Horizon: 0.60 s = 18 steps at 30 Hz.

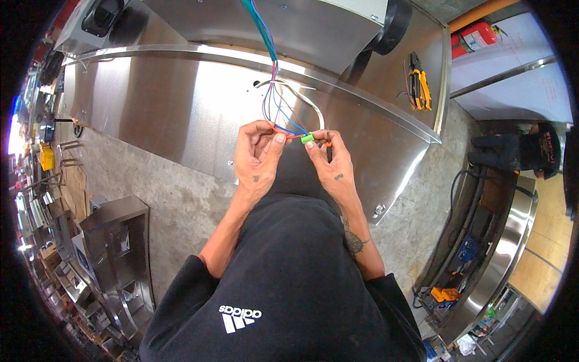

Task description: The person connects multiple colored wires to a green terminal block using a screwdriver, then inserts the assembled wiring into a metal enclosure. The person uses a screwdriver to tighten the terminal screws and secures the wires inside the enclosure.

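Note:
My right hand (pixel 335 166) pinches a small green terminal connector (pixel 308 138) between thumb and fingers. A slim black and orange tool (pixel 329 152), which looks like a small screwdriver, is tucked in the same hand, partly hidden. My left hand (pixel 256 158) is closed on a red wire (pixel 293 136) just left of the connector. Blue wires (pixel 291 128) loop from above into the connector. They come with the red ones out of a green sleeve (pixel 263 35). A white cable (pixel 313 107) curves down behind the connector.
A stainless steel panel (pixel 163 102) with a raised edge lies before me. Yellow and black pliers (pixel 418 84) rest on the steel at right. A fire extinguisher (pixel 476 37) stands far right, near another person (pixel 518 151). Metal housings (pixel 117 247) stand on the concrete floor at left.

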Motion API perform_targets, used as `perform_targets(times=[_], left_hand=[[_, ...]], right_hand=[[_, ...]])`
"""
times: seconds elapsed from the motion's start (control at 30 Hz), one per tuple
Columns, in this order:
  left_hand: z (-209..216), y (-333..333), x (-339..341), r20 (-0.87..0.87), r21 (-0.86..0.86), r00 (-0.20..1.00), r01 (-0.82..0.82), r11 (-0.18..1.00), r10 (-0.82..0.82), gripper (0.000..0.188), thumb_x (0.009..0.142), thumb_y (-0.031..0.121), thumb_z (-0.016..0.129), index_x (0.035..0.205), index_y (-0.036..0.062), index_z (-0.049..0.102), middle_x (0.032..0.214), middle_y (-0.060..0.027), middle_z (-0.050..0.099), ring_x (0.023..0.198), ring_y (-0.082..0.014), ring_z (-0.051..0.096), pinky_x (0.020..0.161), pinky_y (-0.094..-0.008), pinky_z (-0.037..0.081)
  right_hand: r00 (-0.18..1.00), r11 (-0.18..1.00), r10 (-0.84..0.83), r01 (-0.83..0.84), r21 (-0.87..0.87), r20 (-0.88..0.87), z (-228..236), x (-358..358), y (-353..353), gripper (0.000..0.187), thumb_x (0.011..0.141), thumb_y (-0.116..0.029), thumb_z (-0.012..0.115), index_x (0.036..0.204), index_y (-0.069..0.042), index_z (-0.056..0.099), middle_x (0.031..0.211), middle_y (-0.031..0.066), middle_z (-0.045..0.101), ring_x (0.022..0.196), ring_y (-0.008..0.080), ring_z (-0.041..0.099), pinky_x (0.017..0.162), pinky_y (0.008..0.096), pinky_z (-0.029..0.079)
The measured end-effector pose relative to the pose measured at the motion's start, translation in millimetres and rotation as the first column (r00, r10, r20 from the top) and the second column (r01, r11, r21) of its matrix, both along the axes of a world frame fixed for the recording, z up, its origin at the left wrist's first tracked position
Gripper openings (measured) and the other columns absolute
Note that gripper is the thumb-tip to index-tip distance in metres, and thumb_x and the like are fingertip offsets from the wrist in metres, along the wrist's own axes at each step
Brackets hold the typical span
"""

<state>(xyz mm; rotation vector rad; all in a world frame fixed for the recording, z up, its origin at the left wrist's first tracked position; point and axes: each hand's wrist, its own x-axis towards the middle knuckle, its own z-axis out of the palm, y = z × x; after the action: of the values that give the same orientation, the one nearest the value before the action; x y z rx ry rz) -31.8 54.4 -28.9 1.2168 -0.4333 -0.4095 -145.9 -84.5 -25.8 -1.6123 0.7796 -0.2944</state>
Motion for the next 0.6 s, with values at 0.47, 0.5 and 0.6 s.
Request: perform_targets(times=[0.47,0.5,0.6], left_hand=[[-1.3,-3.9,-6.2,-0.082,0.127,0.996,-0.032,0.991,0.043,0.047,0.107,-0.005,0.067,0.14,0.0006,0.034,0.118,-0.0219,0.073,0.111,-0.0216,0.075,0.099,-0.033,0.062],[-2.4,-3.8,-5.1,-0.056,0.147,0.998,-0.031,0.989,0.039,0.046,0.108,-0.005,0.067,0.14,0.0003,0.034,0.117,-0.0215,0.073,0.111,-0.0213,0.075,0.099,-0.0326,0.062],[0.8,-5.7,-1.6,-0.035,0.191,0.999,-0.016,0.982,0.023,0.047,0.108,-0.004,0.067,0.14,-0.0007,0.033,0.117,-0.0221,0.074,0.111,-0.0202,0.074,0.099,-0.032,0.061]], right_hand=[[0.999,0.998,0.044,-0.043,-0.034,0.023,0.9,2.3,4.9,0.025,0.108,-0.017,0.076,0.125,-0.002,0.066,0.103,-0.0025,0.062,0.08,0.0042,0.049,0.074,0.0225,0.044],[0.999,0.999,0.045,-0.045,-0.01,0.023,1.4,2.0,4.9,0.025,0.108,-0.017,0.076,0.125,-0.002,0.066,0.104,-0.002,0.063,0.083,0.0047,0.05,0.076,0.0229,0.045],[0.998,0.998,0.056,-0.057,0.033,0.022,4.0,2.1,5.3,0.025,0.108,-0.018,0.076,0.125,-0.002,0.067,0.107,-0.0008,0.064,0.091,0.0058,0.053,0.082,0.0239,0.046]])
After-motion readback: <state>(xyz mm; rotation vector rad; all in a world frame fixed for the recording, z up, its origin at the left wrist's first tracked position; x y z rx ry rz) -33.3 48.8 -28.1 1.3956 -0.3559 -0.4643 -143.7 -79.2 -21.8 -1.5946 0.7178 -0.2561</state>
